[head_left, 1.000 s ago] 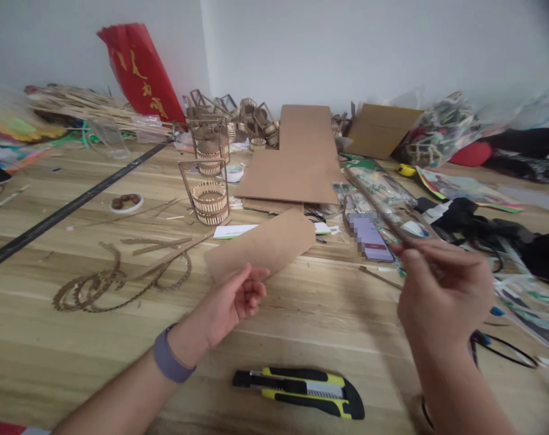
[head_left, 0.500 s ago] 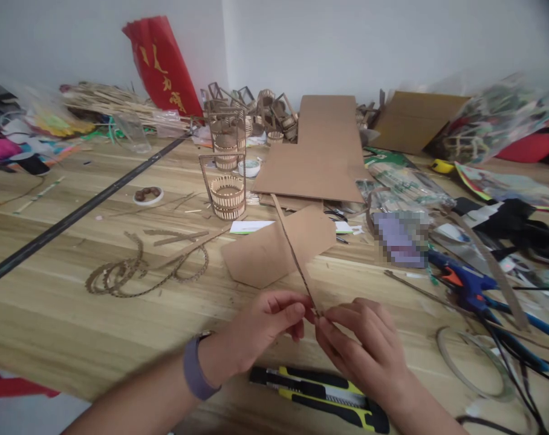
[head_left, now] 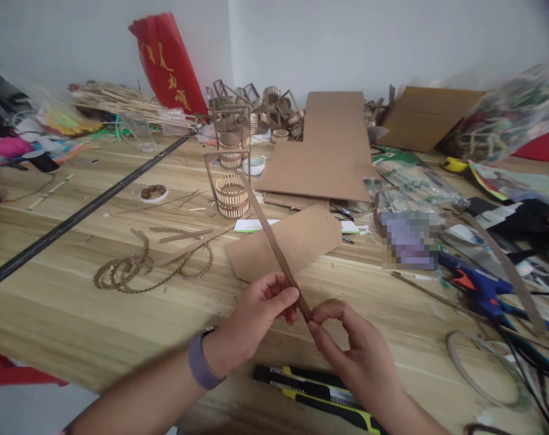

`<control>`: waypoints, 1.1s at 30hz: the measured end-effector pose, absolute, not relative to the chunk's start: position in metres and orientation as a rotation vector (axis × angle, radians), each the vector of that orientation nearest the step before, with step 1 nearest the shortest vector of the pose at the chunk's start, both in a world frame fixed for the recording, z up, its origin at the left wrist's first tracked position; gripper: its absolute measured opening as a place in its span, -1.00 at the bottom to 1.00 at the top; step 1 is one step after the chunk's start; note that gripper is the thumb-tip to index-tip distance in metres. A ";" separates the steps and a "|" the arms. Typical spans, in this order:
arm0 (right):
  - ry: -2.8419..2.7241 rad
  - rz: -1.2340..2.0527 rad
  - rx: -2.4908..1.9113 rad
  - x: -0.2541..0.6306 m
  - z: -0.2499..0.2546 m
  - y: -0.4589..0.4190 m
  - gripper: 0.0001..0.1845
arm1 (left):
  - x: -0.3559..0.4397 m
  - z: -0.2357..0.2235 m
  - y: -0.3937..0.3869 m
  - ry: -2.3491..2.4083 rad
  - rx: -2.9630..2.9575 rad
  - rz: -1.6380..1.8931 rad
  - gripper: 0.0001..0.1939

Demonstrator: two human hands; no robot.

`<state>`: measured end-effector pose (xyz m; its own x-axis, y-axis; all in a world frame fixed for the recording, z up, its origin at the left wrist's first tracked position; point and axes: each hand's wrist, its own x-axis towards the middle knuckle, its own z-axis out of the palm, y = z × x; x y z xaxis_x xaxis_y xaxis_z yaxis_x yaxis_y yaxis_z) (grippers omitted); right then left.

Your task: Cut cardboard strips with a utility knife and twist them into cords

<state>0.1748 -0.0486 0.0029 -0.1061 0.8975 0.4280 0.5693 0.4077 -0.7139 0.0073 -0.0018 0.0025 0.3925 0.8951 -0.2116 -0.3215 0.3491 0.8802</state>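
Note:
A narrow brown cardboard strip (head_left: 273,240) slants up and away from my two hands, its far end in front of a small basket (head_left: 231,196) with a tall handle. My left hand (head_left: 274,300) pinches the strip between thumb and fingers. Lower down, my right hand (head_left: 349,338) pinches the near end with thumb and forefinger. Beneath the strip lies a loose cardboard piece (head_left: 286,238). Yellow-and-black box cutters (head_left: 320,393) rest on the table below my hands, partly covered by my right hand.
Curled cardboard strips (head_left: 129,266) lie to the left. A blue glue gun (head_left: 478,287) and a roll of tape (head_left: 485,368) are at right. Large cardboard (head_left: 324,157) stands behind, near more little baskets (head_left: 279,115). A long dark bar (head_left: 93,205) crosses the left side.
The strip has turned so its flat face shows, and its far end has swung left. My hands have moved slightly apart along it. The view has shifted a little.

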 end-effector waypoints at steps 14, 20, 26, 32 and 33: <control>-1.432 1.238 -1.214 0.177 0.002 -0.045 -0.74 | 0.003 0.000 -0.002 0.726 0.865 0.725 -0.46; -1.859 0.673 -1.158 0.183 0.011 -0.049 -0.91 | 0.001 -0.001 0.001 0.730 0.813 0.746 -0.45; -1.974 0.493 -1.069 0.183 0.010 -0.049 -0.91 | 0.000 -0.003 0.002 0.761 0.815 0.749 -0.45; -1.841 0.789 -1.335 0.177 0.012 -0.047 -0.88 | 0.000 -0.005 -0.001 0.767 0.903 0.811 -0.51; -1.825 0.829 -1.392 0.176 0.013 -0.047 -0.87 | 0.000 -0.005 -0.002 0.770 0.921 0.819 -0.52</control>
